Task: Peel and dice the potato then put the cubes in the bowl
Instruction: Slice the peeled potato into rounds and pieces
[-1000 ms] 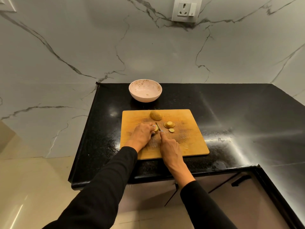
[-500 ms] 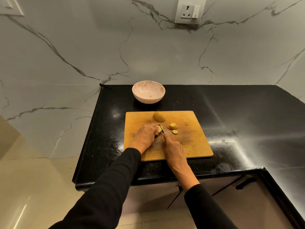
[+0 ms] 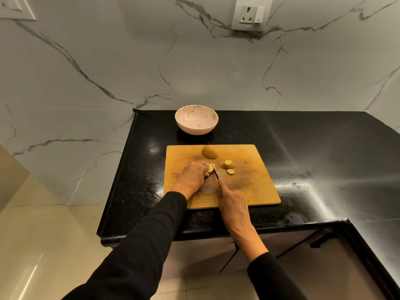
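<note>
Slicing is midway: left hand (image 3: 192, 175) grips the potato piece (image 3: 210, 167), right hand (image 3: 233, 202) holds the knife (image 3: 216, 173), slices (image 3: 227, 164) undiced, bowl (image 3: 196, 122) empty.

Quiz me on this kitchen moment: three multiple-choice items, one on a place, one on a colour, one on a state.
1. Where is the bowl?
A. behind the cutting board
B. on the board
C. on the floor

2. What colour is the countertop?
A. white
B. black
C. green

3. What is in the bowl?
A. potato cubes
B. water
C. no cubes yet

Answers: 1 A, it stands on the counter past the board's far edge. 2 B, it is glossy black. 3 C, all the potato pieces lie on the board.
</note>
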